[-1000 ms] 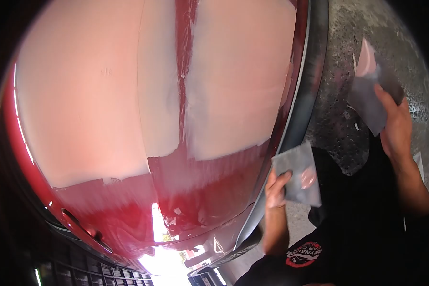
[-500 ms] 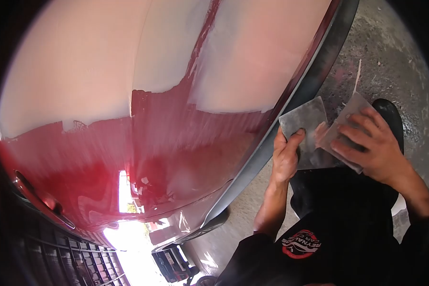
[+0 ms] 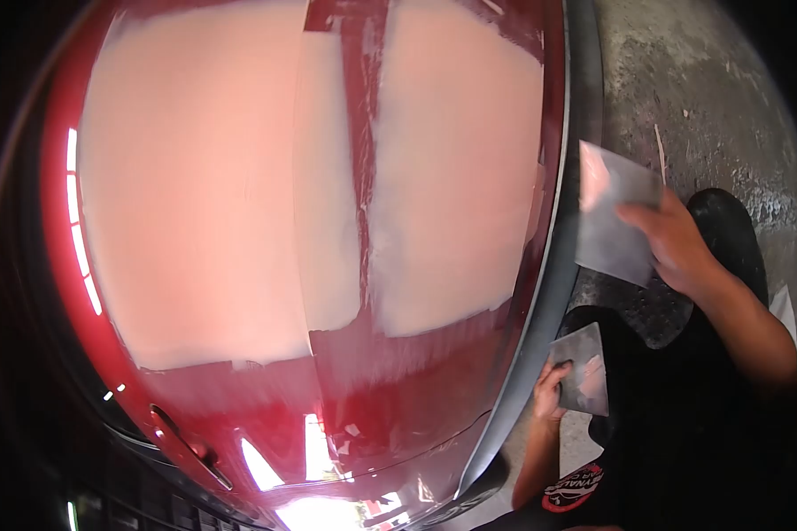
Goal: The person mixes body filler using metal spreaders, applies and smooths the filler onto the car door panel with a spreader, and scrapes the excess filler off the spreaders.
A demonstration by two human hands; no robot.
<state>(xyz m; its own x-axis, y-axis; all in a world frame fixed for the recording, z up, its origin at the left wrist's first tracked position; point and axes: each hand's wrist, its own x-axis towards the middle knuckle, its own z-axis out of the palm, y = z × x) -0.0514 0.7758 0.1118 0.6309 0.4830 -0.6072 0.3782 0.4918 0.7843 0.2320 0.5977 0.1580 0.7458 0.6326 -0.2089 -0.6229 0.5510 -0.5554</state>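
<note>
My right hand (image 3: pixel 677 239) is closed on a grey, flat putty spreader (image 3: pixel 618 232), held beside the lower edge of a red car door (image 3: pixel 239 407). Pink filler coats one corner of that blade. Lower down, my left hand (image 3: pixel 547 394) grips a second flat grey plate (image 3: pixel 583 376), which carries a smear of pink filler. Both tools are apart from each other and from the car. Broad patches of pinkish-beige filler (image 3: pixel 204 195) cover much of the door, split by a strip of bare red paint.
A dark trim strip (image 3: pixel 540 341) runs along the panel's edge. The door handle (image 3: pixel 186 447) sits at lower left. Stained concrete floor (image 3: pixel 717 115) lies to the right, near my dark shoe (image 3: pixel 726 212). A thin pale stick (image 3: pixel 660 150) is on the floor.
My hands have moved apart: the right one up and left toward the door with its spreader, the left one lower with its plate. The view has turned toward the filled panel.
</note>
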